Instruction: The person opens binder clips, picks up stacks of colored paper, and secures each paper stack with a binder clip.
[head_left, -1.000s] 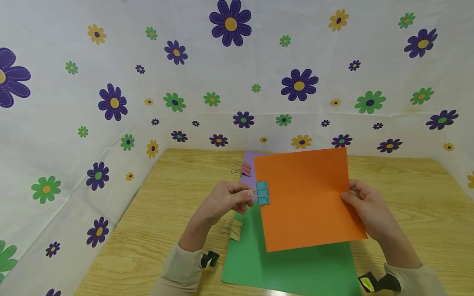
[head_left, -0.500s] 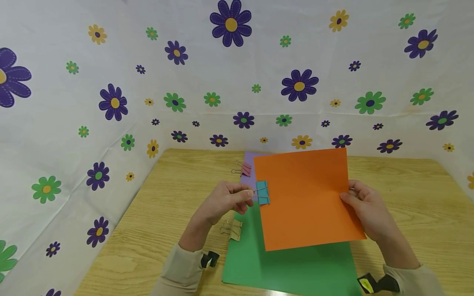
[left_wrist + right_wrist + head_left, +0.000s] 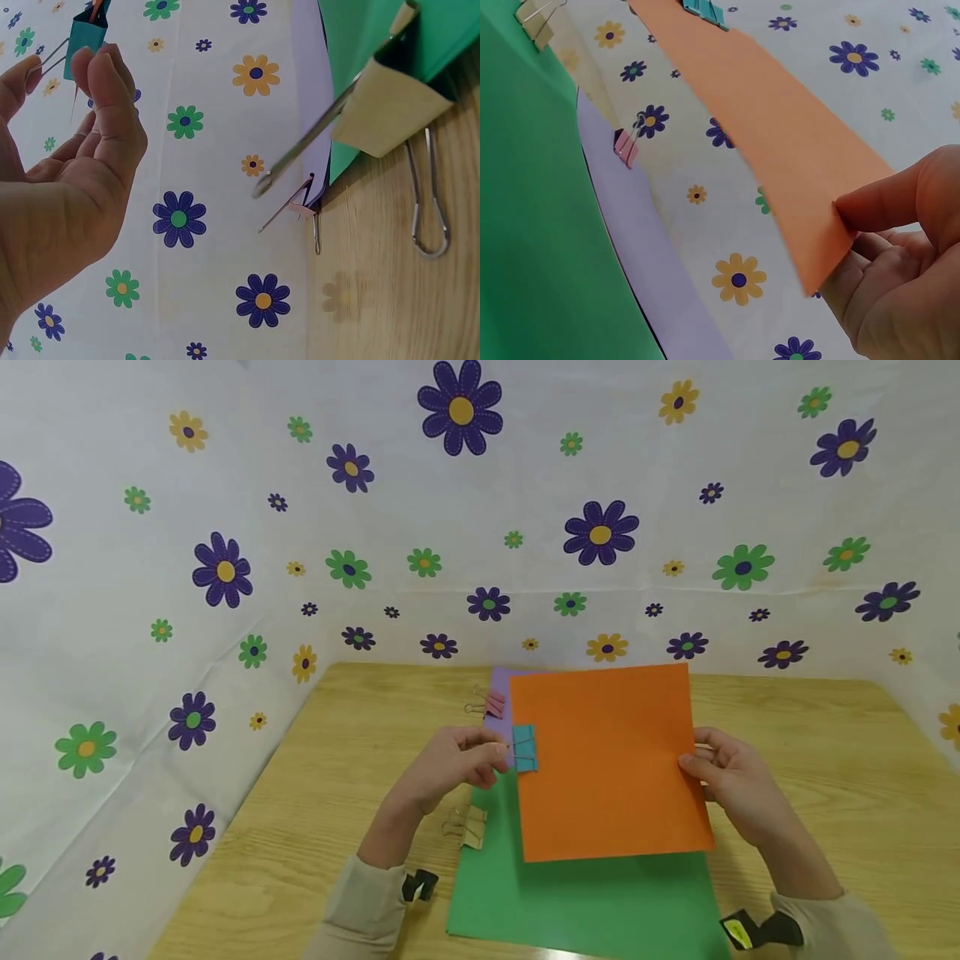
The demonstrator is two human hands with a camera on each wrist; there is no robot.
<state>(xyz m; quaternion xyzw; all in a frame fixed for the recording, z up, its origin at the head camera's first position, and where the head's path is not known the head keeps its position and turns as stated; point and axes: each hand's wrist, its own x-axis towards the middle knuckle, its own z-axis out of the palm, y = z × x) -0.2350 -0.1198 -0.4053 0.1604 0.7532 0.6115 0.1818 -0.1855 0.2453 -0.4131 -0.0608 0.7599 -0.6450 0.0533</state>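
Note:
An orange sheet of paper (image 3: 607,768) is held up over the green sheet (image 3: 585,902), with a teal binder clip (image 3: 527,748) on its left edge. My left hand (image 3: 457,768) pinches the wire handles of that clip between thumb and fingers. At the opposite edge my right hand (image 3: 731,781) grips the orange paper, thumb on the near face and fingers behind it. In the right wrist view, the thumb presses near a corner of the orange paper (image 3: 795,157). The left wrist view shows the teal clip (image 3: 86,45) beyond my left hand (image 3: 75,157).
A purple sheet (image 3: 498,727) with a pink binder clip (image 3: 494,703) lies behind, partly covered. The green sheet's left edge carries a cream binder clip (image 3: 474,827). Beneath is a wooden table (image 3: 337,752), with a white flowered cloth (image 3: 405,527) hanging at the back and sides.
The orange paper's right side has shifted left and its face has turned flatter toward the head camera. Both hands keep their hold; the head view has shifted slightly.

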